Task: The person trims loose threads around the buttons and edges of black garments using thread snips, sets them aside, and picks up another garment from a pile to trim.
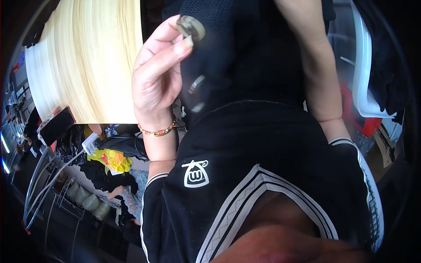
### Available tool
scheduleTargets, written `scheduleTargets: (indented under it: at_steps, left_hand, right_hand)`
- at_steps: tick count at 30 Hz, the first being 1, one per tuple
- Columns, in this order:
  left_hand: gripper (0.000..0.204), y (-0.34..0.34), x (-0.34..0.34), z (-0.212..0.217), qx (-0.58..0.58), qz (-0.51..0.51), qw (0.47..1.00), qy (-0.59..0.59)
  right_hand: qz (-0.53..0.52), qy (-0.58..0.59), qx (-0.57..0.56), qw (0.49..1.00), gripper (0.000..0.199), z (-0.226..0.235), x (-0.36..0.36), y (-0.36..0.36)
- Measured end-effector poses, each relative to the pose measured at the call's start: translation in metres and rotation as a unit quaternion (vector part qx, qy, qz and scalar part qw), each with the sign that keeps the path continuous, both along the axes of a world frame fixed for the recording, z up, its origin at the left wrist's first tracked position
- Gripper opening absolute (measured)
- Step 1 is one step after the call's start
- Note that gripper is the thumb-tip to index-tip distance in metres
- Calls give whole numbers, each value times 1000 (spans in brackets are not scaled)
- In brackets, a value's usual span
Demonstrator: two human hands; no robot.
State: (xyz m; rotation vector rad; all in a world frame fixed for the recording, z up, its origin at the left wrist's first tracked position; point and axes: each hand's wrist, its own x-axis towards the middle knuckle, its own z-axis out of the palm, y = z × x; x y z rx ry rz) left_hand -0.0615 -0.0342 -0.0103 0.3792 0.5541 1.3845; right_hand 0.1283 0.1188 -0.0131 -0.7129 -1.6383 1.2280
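Wearing a black V-neck shirt [263, 136], super close up. Pinching a shiny roundish piece [193, 25] in the fingertips [183, 46] of the left hand [158, 76], held up in front of some dark fabric [263, 52], off to the right of a pale wood-grain worktop [87, 65]. Can't tell about the right hand, out of frame past its forearm [323, 74] up top.

"How does the round piece [193, 24] look?"
"Glossy, like plastic."
"The black cloth [206, 41]?"
"Matt, textured knit."
"And the bench [87, 57]?"
"Smooth, wood-grained."
"That yellow bag [115, 161]?"
"Crinkled, shiny plastic."
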Motion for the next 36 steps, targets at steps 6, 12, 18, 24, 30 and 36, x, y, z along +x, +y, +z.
scheduleTargets:
  at_steps: [6,12,18,24,30,36]
  left_hand:
    - [32,1,16,9,-12,79,977,199]
    - [31,5,28,16,1,78,957,279]
    - [31,6,28,9,1,80,954,289]
    - [30,7,31,8,5,126,960,251]
    - [32,7,28,9,9,108,961,256]
    - [34,7,28,7,31,111,949,292]
  right_hand:
    - [105,-68,234,964,41,18,7,-29]
    - [101,-48,263,958,42,1,4,-28]
    - [81,21,245,966,32,-17,3,-28]
    - [92,-16,261,961,36,7,3,-32]
    - [80,-6,263,961,40,-4,1,-29]
    - [52,17,268,962,39,-16,-5,-30]
